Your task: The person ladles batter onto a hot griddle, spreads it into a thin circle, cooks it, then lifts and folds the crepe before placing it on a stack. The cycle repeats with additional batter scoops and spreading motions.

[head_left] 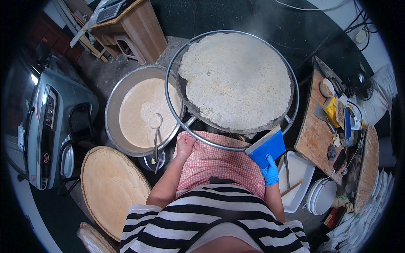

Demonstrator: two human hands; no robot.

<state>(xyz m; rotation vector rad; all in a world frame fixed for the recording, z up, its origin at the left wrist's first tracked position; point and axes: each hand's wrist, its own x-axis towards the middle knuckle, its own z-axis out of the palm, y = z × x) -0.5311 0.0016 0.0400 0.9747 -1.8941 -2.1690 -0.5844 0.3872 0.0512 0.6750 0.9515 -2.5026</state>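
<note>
My right hand (270, 170), in a blue glove, grips a wide scraper (267, 147) with a blue body and a pale edge. The scraper is by the near right side of the round griddle (185, 95). A thin, pale, speckled flatbread (238, 80) covers most of that griddle, and faint steam rises from it. My left hand (186, 145) is bare and curled closed over the red checked apron (219, 158), with nothing visible in it. Left of the griddle, a large metal pot (113, 122) holds beige batter (137, 109). A ladle (155, 137) leans in it.
A metal ring (170, 101) surrounds the griddle. At lower left lies a round tray of stacked flatbreads (114, 185). On the right are a white tub (301, 168), white buckets (322, 196) and a cluttered wooden table (310, 122). A vehicle (59, 122) stands far left.
</note>
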